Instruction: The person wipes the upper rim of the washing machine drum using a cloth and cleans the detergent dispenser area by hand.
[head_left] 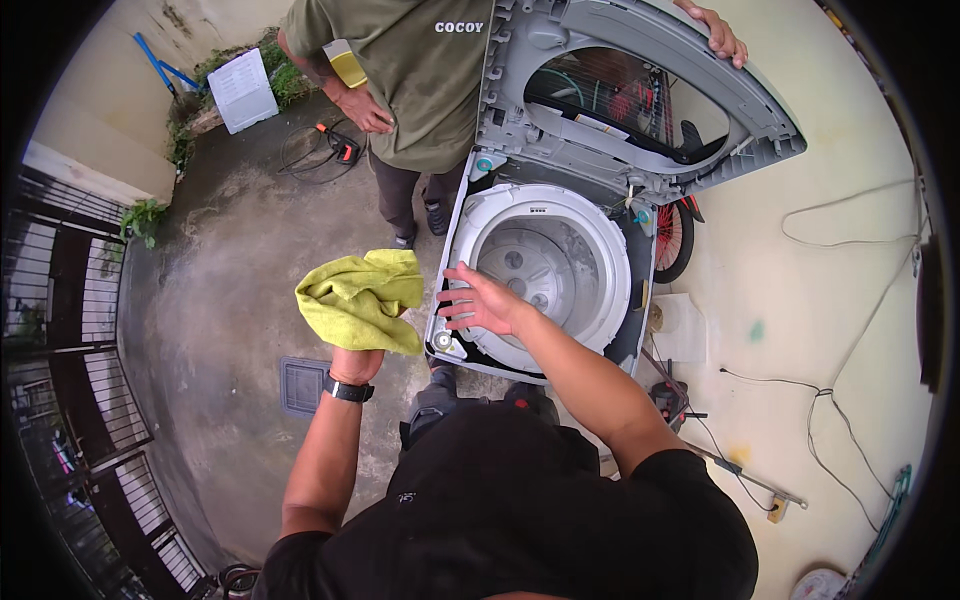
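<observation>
The left hand [356, 362] grips a yellow cloth [362, 300] just off the washer [540, 280]'s left edge. The right hand [482, 301] rests flat, fingers spread, on the tub rim (another person props the lid [640, 90] up).

Your left hand [355, 362] is holding a cloth [362, 300] left of the washing machine [540, 275]; your right hand [478, 300] is resting on its rim; another person [405, 80] is standing behind it.

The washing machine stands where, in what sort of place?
Probably an outdoor yard beside a house. The washing machine stands on stained bare concrete, by a metal gate and weeds along a wall.
</observation>
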